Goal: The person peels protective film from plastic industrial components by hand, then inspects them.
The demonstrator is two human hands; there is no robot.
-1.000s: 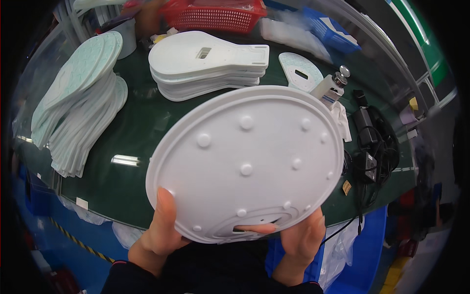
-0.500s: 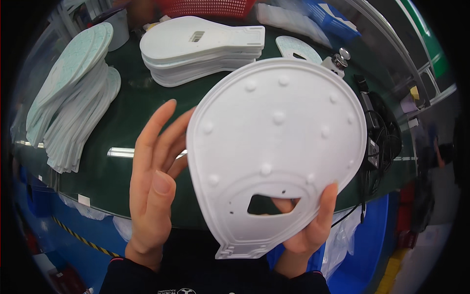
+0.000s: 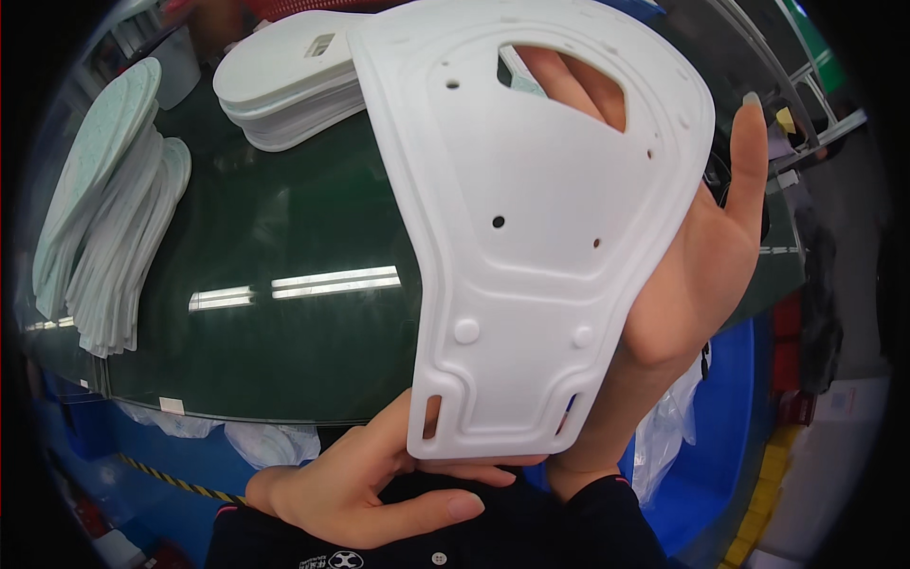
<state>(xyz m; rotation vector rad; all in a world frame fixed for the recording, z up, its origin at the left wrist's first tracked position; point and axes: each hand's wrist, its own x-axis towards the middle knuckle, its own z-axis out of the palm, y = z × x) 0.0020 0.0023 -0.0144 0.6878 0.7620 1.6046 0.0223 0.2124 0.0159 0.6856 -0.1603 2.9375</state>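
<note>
In the head view, you held the white panel (image 3: 531, 237) up close to the camera, its narrow slotted end at six o'clock and its wide end with the big cut-out at twelve. Half a second before, that cut-out sat low and the studded face looked at you; now the panel was turned end for end and flipped, so the recessed side faced you, likely for a check of that side.

Your right hand (image 3: 682, 284) cradled the panel from behind at three o'clock, fingers spread and showing through the cut-out. Your left hand (image 3: 379, 484) lay loosely curled at six o'clock, touching the bottom edge; whether it truly gripped, I cannot tell.

Behind, on the green table (image 3: 275, 237), a stack (image 3: 284, 85) of like panels stood at eleven o'clock and fanned foam sheets (image 3: 104, 218) at nine.
</note>
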